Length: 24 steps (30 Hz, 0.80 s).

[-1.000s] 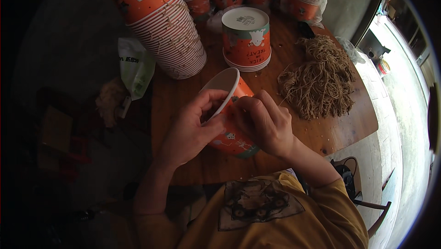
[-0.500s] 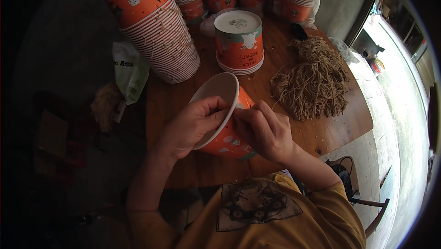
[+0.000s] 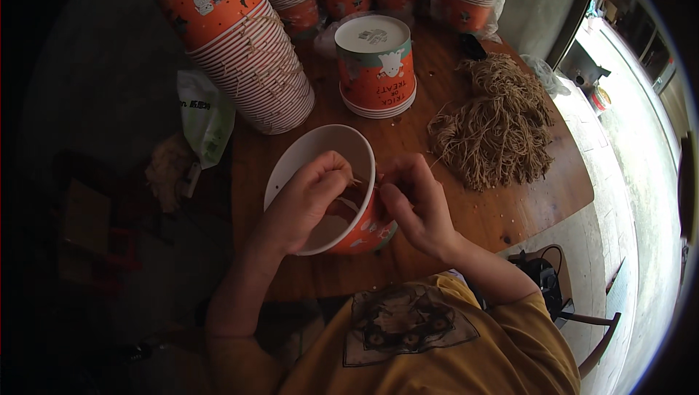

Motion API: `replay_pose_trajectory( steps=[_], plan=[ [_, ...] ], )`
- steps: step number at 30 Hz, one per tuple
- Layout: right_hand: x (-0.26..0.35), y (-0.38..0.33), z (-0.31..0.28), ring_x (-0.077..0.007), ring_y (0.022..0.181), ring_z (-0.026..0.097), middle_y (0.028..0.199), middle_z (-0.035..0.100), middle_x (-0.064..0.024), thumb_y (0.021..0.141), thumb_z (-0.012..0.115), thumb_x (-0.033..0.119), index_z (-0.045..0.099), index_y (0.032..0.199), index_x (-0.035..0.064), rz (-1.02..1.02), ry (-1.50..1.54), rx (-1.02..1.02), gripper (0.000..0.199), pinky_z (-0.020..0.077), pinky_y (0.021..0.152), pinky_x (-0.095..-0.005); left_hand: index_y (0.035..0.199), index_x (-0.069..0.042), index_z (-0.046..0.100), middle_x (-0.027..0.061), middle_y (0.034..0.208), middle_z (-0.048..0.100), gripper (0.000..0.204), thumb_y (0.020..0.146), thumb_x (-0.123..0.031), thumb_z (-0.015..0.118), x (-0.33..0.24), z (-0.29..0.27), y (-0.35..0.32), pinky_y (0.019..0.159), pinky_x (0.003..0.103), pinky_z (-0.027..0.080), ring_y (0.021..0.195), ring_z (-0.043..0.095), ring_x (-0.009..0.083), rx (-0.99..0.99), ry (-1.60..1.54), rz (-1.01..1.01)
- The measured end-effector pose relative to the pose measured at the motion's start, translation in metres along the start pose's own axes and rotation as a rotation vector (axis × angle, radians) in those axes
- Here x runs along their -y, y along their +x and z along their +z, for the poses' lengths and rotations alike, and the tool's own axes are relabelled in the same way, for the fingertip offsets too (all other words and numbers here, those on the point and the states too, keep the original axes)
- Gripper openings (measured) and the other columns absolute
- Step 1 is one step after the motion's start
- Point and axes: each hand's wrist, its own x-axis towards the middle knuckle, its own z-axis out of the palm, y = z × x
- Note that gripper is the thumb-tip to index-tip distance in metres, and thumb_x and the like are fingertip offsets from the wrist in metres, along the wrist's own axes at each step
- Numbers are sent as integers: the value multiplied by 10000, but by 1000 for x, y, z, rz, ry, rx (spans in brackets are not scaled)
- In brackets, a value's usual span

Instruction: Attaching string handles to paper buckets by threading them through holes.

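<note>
Orange outside and white inside, a paper tub (image 3: 368, 230) tilts over the surface (image 3: 470, 216), its mouth turned up and leftward. The left hand (image 3: 309, 198) reaches inside, pinching a thin tan string (image 3: 355, 182); the right hand (image 3: 416, 209) curls at the outer wall, but what it pinches I cannot tell. Just beyond stand an upturned tub (image 3: 376, 78) and, left, a tall stack of tubs (image 3: 255, 64); a heap of string (image 3: 499, 129) lies rightward.

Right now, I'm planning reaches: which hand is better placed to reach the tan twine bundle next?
Probably the right hand: it is outside the paper bucket, on the twine bundle's side. The left hand reaches into the bucket's mouth, farther away.
</note>
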Motion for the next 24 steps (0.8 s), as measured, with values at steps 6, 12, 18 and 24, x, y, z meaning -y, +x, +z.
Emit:
replay_pose_trajectory(
  steps=[6,12,18,24],
  plan=[
    [7,-3,-13,-86,663,578,763,573,-62,922,486,32,484,1140,9,155,354,-49,219,480,595,-246,941,-56,489,29,857,571,143,975,-179,425,-11,15,-2,690,232,487,748,552,77,-17,-89,-44],
    [7,-7,-38,-91,622,560,770,584,-51,864,638,126,637,916,25,14,-379,108,113,454,572,-264,987,-49,487,41,848,572,97,974,-125,429,-4,21,7,672,220,479,734,554,84,109,192,146],
    [10,-10,-36,-100,634,550,759,573,-47,851,650,131,643,844,22,222,-92,85,110,450,578,-265,1093,-17,503,30,883,584,171,954,-116,487,15,26,21,726,226,476,817,551,79,4,88,178],
    [-2,-12,-38,-103,648,556,756,572,-52,867,636,140,643,851,14,124,-147,38,127,455,589,-275,1066,-1,572,38,929,602,209,937,-165,557,9,34,3,759,229,470,804,569,94,-61,16,10]
  ],
)
